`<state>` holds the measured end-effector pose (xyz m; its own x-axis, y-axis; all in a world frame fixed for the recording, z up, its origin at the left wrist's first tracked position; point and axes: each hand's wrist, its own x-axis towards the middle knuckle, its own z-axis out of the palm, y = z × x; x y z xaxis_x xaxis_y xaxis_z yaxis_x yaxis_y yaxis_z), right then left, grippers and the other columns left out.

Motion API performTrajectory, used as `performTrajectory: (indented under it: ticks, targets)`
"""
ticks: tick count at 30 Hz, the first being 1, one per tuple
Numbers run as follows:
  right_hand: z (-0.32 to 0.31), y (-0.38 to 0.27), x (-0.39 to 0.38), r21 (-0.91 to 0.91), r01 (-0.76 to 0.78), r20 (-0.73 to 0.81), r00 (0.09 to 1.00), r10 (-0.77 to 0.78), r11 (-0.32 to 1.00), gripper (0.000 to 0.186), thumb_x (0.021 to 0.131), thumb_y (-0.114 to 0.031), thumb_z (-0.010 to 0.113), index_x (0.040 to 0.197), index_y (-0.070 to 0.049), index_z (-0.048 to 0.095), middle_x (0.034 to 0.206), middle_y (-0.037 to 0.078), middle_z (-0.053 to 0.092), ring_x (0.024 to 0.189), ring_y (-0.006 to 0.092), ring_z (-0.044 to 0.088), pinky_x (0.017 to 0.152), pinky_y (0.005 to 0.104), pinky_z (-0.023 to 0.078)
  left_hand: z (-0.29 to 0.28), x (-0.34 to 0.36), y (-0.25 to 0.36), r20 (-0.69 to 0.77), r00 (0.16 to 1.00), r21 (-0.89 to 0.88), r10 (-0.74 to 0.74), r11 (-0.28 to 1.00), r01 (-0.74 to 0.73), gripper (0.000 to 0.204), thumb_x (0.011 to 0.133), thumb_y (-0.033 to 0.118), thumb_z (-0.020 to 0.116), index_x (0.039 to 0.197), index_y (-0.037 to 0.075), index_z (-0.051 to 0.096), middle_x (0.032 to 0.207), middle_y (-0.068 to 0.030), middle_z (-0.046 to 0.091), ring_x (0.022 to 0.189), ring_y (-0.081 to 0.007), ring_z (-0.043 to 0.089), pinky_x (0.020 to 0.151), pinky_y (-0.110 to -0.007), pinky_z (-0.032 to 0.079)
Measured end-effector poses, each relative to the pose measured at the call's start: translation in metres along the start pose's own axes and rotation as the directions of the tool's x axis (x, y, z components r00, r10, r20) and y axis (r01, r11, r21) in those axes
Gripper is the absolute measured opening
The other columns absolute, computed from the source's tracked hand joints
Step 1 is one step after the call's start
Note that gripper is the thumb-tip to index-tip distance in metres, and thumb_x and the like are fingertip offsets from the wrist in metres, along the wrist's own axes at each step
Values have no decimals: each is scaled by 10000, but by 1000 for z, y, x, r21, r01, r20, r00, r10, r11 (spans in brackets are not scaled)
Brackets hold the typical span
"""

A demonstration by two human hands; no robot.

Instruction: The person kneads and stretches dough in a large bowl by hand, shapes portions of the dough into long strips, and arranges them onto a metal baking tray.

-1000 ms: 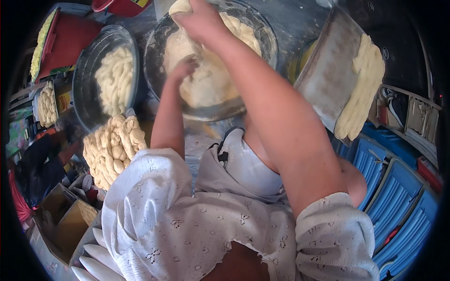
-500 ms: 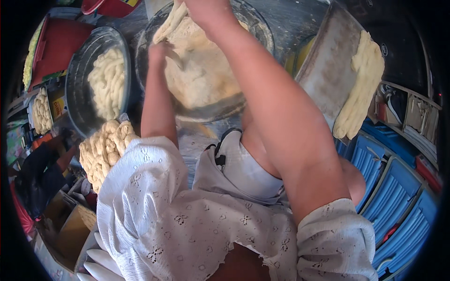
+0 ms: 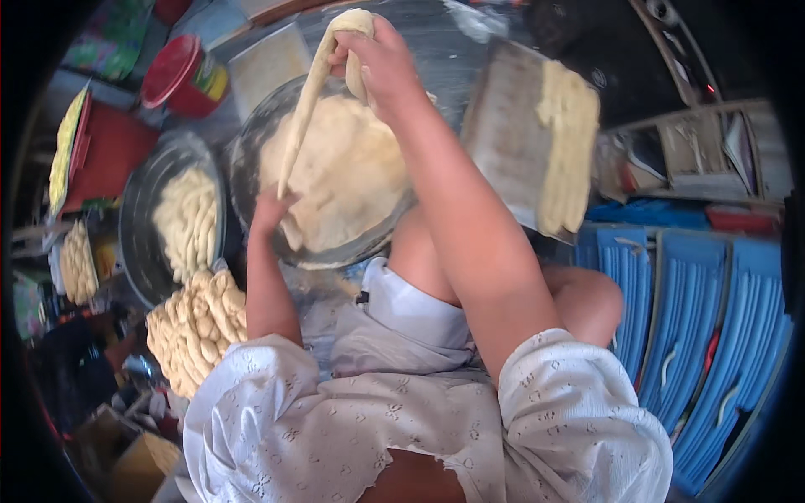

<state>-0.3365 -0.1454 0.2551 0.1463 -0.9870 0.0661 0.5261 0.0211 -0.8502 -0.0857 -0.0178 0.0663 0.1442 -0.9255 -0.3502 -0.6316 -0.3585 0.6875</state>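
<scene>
A long, pale dough strip stretches between my hands over a wide dark basin. My right hand is raised above the basin's far side and closed round the upper part of the strip, which loops over it with a short end hanging down. At the basin's near left rim, my left hand grips the lower part. A big flattened mass of floury dough lies in the basin beneath.
On the left stands a second basin of pale dough strips, with a batch of knotted dough pieces nearer me. A metal tray at right carries long dough strips. Red buckets stand far left; blue ribbed panels are at right.
My right hand has lifted the strip, now looped over it. My left hand sits lower, by the near rim, so the strip is drawn out longer. The view has shifted too.
</scene>
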Motion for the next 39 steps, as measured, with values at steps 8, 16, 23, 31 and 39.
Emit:
performTrajectory:
  ticks: [8, 16, 23, 31, 39]
  targets:
    - [-101, -177, 21, -628, 207, 140, 978, -153, 750, 279, 786, -146, 560, 1038, -27, 552, 978, 67, 585, 916, 178, 524, 822, 306, 407, 90, -4, -23, 200, 953, -120, 226, 971, -205, 313, 731, 226, 697, 887, -18, 581, 698, -88, 583, 598, -135, 557, 544, -276, 448]
    - [-224, -177, -50, -958, 287, 283, 951, -123, 16, 369, 697, -42, 584, 1066, -46, 583, 976, 161, 586, 964, 298, 540, 851, 345, 413, 55, -23, 176, 52, 990, -710, 129, 702, -54, 351, 790, 86, 538, 1125, 60, 434, 618, -4, 464, 491, -103, 457, 498, -272, 450]
    - [-308, -74, -147, -981, 101, 52, 960, 274, -166, 446, 645, 1, 618, 1085, -59, 582, 1098, 176, 529, 1058, 319, 495, 935, 359, 378, 34, -65, 353, 87, 798, -822, 596, 496, -281, 506, 815, 137, 549, 1270, 39, 350, 915, -106, 547, 592, -108, 492, 488, -223, 462]
    - [-287, -55, -116, -986, -78, -114, 962, 249, -148, 476, 783, -329, 544, 1220, -147, 497, 1263, 134, 483, 1223, 316, 378, 1016, 479, 252, 81, -71, 391, 242, 765, -875, 597, 475, -94, 413, 856, 132, 504, 1234, 31, 372, 997, -150, 546, 563, -137, 538, 433, -207, 472]
    - [-308, -65, -97, -944, -155, -246, 918, 311, -290, 451, 816, -193, 473, 1254, -88, 460, 1174, 160, 541, 1105, 317, 494, 943, 427, 356, 90, -48, 378, 418, 730, -820, 540, 571, 47, 420, 865, 124, 490, 1249, 31, 350, 1078, -180, 524, 564, -153, 572, 407, -211, 492]
